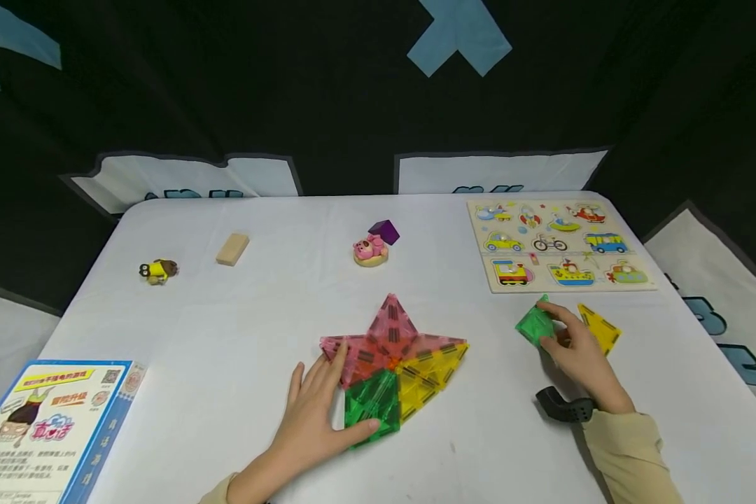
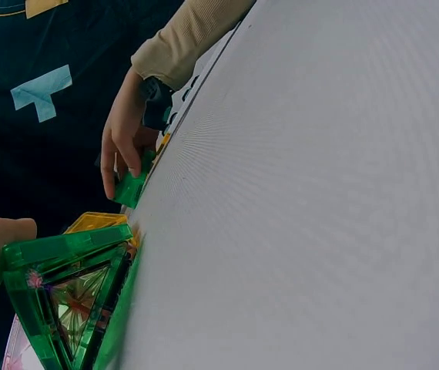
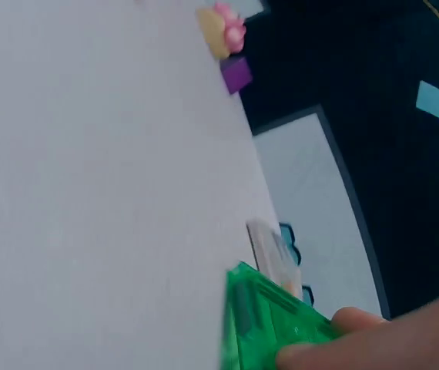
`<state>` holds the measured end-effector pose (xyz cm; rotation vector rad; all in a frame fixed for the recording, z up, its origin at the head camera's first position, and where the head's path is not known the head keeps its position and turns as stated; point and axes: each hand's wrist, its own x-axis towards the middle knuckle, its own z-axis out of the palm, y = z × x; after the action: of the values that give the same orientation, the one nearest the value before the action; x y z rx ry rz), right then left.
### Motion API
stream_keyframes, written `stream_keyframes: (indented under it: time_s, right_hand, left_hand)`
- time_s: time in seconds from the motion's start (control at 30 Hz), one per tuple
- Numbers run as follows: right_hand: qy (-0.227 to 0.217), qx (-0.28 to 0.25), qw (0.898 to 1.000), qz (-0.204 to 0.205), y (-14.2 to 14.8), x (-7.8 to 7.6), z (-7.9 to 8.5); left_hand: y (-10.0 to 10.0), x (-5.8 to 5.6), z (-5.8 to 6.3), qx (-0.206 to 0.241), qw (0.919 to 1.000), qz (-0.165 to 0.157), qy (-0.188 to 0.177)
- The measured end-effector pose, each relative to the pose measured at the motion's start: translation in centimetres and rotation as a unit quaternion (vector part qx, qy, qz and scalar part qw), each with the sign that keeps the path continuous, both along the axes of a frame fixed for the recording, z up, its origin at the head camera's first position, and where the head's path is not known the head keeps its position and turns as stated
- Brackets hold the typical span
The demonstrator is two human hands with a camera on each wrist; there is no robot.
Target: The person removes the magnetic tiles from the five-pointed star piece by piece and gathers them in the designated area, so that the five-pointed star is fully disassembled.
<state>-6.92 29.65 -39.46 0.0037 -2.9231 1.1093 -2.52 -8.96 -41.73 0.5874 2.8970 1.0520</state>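
A star-like shape of translucent magnetic tiles lies on the table, with pink tiles (image 1: 393, 325), yellow tiles (image 1: 431, 374) and green tiles (image 1: 378, 399). My left hand (image 1: 318, 413) spreads over its left side, the fingers at the left pink point and the thumb on the green part. In the left wrist view the green part (image 2: 65, 247) looks raised, with triangular frames. On the right, my right hand (image 1: 576, 350) pinches a green magnetic tile piece (image 1: 533, 326) between thumb and fingers; the right wrist view shows this green piece (image 3: 269, 320) close up. Beside that hand lies a yellow triangular tile (image 1: 601, 329), partly hidden by it.
A wooden picture puzzle board (image 1: 557, 245) lies at the back right. Toward the back middle are a pink bear figure (image 1: 370, 250) and a purple block (image 1: 386, 231). Further left sit a wooden block (image 1: 232, 249), a small yellow-and-brown figure (image 1: 159, 271) and a boxed game (image 1: 50, 434).
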Motion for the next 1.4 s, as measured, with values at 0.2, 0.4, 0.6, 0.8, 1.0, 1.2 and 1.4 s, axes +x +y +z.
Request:
stream_keyframes:
  time_s: [0.2, 0.4, 0.6, 0.8, 1.0, 1.2, 1.4]
  right_hand:
    - [0.001, 0.052, 0.999, -0.013, 0.1, 0.0, -0.3]
    - [0.125, 0.050, 0.991, -0.012, -2.9, 0.5, -0.3]
    - [0.164, -0.013, 0.964, 0.210, -10.2, 2.6, -0.1]
    - [0.130, 0.096, 0.942, 0.295, -14.1, 4.2, -0.4]
    - [0.163, 0.057, 0.939, 0.298, -14.4, 4.1, -0.7]
    - [0.217, 0.061, 0.913, 0.339, -13.1, 3.7, -0.3]
    - [0.166, -0.076, 0.912, 0.368, -10.9, 3.0, 0.3]
  left_hand:
    - [0.0, 0.1, 0.0, 0.001, 1.0000, 0.000, 0.000]
    - [0.0, 0.1, 0.0, -0.001, 1.0000, -0.001, 0.003]
    - [0.1, 0.0, 0.0, -0.001, 1.0000, -0.007, 0.006]
    - [0.2, 0.0, 0.0, -0.002, 0.9998, -0.008, 0.017]
    - [0.0, 0.1, 0.0, -0.003, 0.9999, 0.000, 0.013]
    - [0.0, 0.1, 0.0, -0.005, 0.9999, -0.001, 0.009]
    - [0.0, 0.1, -0.1, -0.007, 0.9999, 0.001, 0.010]
